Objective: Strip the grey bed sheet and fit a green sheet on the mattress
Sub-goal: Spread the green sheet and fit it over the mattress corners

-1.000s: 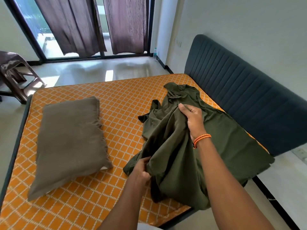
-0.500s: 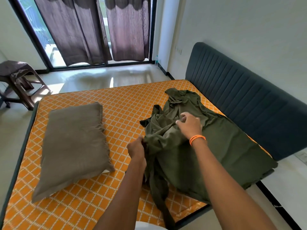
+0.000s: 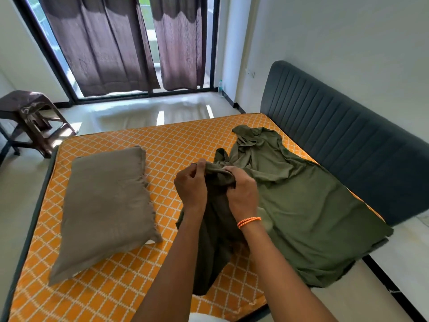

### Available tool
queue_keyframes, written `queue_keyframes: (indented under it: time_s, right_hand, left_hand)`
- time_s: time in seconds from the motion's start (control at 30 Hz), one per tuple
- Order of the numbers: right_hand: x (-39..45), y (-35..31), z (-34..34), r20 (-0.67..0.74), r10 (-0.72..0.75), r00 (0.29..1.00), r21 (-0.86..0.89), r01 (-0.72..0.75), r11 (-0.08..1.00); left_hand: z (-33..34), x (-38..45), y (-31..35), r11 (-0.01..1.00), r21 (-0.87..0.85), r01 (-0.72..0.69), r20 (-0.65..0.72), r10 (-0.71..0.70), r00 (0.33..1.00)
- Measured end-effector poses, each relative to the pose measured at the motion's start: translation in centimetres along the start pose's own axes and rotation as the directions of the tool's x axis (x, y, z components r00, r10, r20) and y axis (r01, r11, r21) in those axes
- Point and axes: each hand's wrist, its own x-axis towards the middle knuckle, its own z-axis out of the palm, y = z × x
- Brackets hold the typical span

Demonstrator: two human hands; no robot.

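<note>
The orange diamond-patterned mattress (image 3: 176,145) lies bare. A dark green sheet (image 3: 308,210) is bunched and partly spread over its right side, along the headboard, with one edge hanging off the near side. My left hand (image 3: 191,185) and my right hand (image 3: 242,194) are side by side above the mattress, each gripping a raised fold of the green sheet between thumb and curled fingers. An orange thread band circles my right wrist. No grey sheet shows on the mattress.
A grey-brown pillow (image 3: 104,210) lies on the left half of the mattress. A dark padded headboard (image 3: 348,145) runs along the right. A brown plastic stool (image 3: 34,117) stands on the floor at left. Curtains (image 3: 111,43) cover the glass door; a bottle (image 3: 220,87) stands by the wall.
My left hand rose from the sheet's lower edge to meet my right hand. Both now hold one raised fold, and the sheet has been drawn up between them.
</note>
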Motion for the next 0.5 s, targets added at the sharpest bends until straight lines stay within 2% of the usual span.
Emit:
queue_keyframes:
  time_s: [0.13,0.3,0.37,0.43,0.5]
  right_hand:
    - [1.4,0.9,-1.1,-0.042,-0.056,0.998,-0.211,0.046,0.976]
    - [2.7,2.0,-0.3,0.074,0.015,0.997,0.065,-0.020,0.998]
    - [3.3,1.4,-0.5,0.119,0.006,0.993,0.215,-0.032,0.976]
    - [4.2,0.3,-0.9,0.135,0.013,0.991,0.344,-0.059,0.937]
    - [5.2,-0.4,-1.3,0.158,0.050,0.986,0.419,-0.113,0.901]
  left_hand:
    - [-1.6,1.8,0.5,0.994,-0.105,0.029,-0.086,-0.038,0.996]
    - [-2.0,3.0,0.3,0.986,-0.167,-0.013,-0.124,-0.009,0.992]
    - [-1.9,3.0,-0.7,0.984,-0.163,-0.069,-0.043,0.062,0.997]
    - [-2.2,2.5,-2.3,0.979,-0.191,-0.071,0.113,0.094,0.989]
    - [-2.5,1.8,-4.7,0.986,-0.131,-0.106,0.239,0.135,0.962]
